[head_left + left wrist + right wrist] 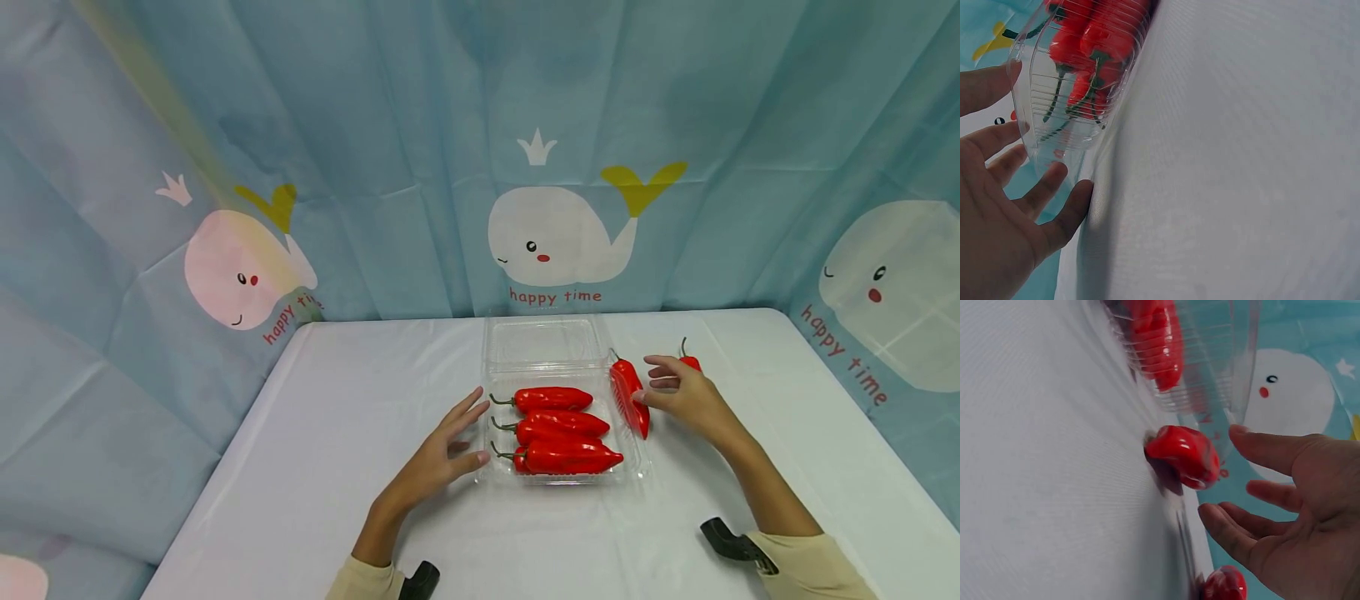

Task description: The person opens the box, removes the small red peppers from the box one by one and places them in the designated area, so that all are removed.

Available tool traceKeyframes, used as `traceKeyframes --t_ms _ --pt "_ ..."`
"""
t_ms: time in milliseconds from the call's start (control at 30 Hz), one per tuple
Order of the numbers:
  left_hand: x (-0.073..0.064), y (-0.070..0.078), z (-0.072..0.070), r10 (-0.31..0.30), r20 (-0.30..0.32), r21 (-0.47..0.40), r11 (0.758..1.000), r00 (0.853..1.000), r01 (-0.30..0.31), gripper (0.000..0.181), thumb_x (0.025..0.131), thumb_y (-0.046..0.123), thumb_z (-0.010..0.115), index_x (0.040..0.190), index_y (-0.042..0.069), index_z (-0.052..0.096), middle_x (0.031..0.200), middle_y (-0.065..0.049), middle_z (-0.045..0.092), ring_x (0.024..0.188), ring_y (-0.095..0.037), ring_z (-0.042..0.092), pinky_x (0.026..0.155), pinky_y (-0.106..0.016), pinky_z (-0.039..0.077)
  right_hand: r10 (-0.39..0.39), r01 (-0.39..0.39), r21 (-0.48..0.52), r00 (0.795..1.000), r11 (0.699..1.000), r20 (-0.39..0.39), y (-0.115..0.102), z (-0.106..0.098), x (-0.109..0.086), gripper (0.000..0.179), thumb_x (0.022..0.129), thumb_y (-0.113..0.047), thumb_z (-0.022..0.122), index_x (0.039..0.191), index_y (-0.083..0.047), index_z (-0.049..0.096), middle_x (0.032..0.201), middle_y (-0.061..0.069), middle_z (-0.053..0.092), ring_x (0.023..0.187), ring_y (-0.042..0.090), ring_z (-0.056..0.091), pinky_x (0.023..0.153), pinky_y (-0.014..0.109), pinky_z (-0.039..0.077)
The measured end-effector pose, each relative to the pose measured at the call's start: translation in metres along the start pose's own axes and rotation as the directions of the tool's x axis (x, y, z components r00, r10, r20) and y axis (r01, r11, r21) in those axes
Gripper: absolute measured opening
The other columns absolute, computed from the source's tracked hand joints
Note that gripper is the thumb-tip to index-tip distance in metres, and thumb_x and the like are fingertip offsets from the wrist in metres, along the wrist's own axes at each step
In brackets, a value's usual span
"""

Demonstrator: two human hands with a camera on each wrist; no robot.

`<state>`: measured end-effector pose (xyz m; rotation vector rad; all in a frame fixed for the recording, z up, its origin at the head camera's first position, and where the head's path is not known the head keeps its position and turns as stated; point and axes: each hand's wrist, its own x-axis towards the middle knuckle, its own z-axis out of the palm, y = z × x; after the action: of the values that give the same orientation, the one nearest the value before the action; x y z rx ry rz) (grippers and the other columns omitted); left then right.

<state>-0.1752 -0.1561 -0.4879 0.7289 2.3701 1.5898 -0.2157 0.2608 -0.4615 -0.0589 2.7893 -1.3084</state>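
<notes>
An open clear plastic clamshell container [566, 481] sits on the table, with several red chili peppers [558, 427] lying sideways inside, stems to the left. My left hand [438, 462] is at the container's left side, fingers spread. In the left wrist view its thumb [988, 87] and a fingertip meet the clear rim. Beside the container's right wall lies a loose red pepper [628, 387]. My right hand [686, 400] hovers next to it, thumb and fingers parted; in the right wrist view a gap shows between that hand [1297, 506] and the pepper [1185, 456].
Another red pepper [690, 362] lies farther right, partly hidden behind the right hand. The container's lid [543, 343] is folded back toward the rear edge. A white cloth [315, 467] covers the table. Blue curtains [420, 167] with whale prints hang behind and at the sides.
</notes>
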Motion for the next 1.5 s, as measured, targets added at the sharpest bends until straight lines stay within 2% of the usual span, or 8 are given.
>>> traceKeyframes --t_ms 300,600,967,1267,1500 --pt "0.000 0.000 0.000 0.004 0.001 0.006 1.000 1.000 -0.004 0.074 0.100 0.022 0.071 0.165 0.011 0.038 0.178 -0.003 0.017 0.160 -0.037 0.025 0.114 -0.065 0.046 -0.041 0.041 0.004 0.999 0.999 0.013 0.003 0.008 0.001 0.073 0.092 -0.028 0.083 0.154 -0.006 0.052 0.142 0.031 0.058 0.128 0.052 0.060 0.089 0.053 0.064" --pt "0.000 0.000 0.000 -0.006 0.001 0.008 1.000 1.000 0.006 0.074 0.099 0.022 0.071 0.165 0.012 0.039 0.178 -0.002 0.017 0.160 -0.037 0.025 0.114 -0.065 0.045 -0.039 0.042 -0.080 0.998 0.996 0.046 0.003 0.011 0.000 0.061 0.092 -0.029 0.083 0.146 -0.009 0.063 0.140 0.029 0.062 0.128 0.051 0.059 0.082 0.048 0.066" --pt "0.000 -0.001 0.000 0.002 0.000 0.012 1.000 1.000 -0.002 0.074 0.099 0.021 0.071 0.165 0.012 0.038 0.178 -0.001 0.017 0.160 -0.037 0.025 0.114 -0.065 0.046 -0.038 0.042 -0.083 0.998 0.996 0.041 0.002 0.010 -0.002 0.057 0.093 -0.027 0.081 0.144 -0.007 0.064 0.129 0.027 0.066 0.116 0.046 0.065 0.077 0.040 0.066" --pt "0.000 -0.003 0.000 0.008 -0.001 0.017 1.000 1.000 -0.008 0.074 0.099 0.023 0.071 0.165 0.013 0.039 0.178 -0.001 0.018 0.160 -0.037 0.025 0.113 -0.065 0.046 -0.014 0.016 -0.087 1.000 0.996 0.020 0.004 0.004 -0.003 0.058 0.094 -0.022 0.081 0.146 -0.003 0.061 0.128 0.031 0.064 0.115 0.049 0.065 0.077 0.044 0.066" --pt "0.002 -0.002 0.000 -0.011 0.005 0.013 1.000 1.000 0.011 0.074 0.100 0.018 0.071 0.166 0.012 0.038 0.179 -0.003 0.016 0.161 -0.035 0.024 0.114 -0.063 0.046 0.004 -0.002 -0.100 1.000 0.995 0.022 0.004 0.001 -0.003 0.058 0.095 -0.022 0.080 0.145 -0.003 0.061 0.128 0.031 0.063 0.116 0.049 0.063 0.077 0.043 0.066"
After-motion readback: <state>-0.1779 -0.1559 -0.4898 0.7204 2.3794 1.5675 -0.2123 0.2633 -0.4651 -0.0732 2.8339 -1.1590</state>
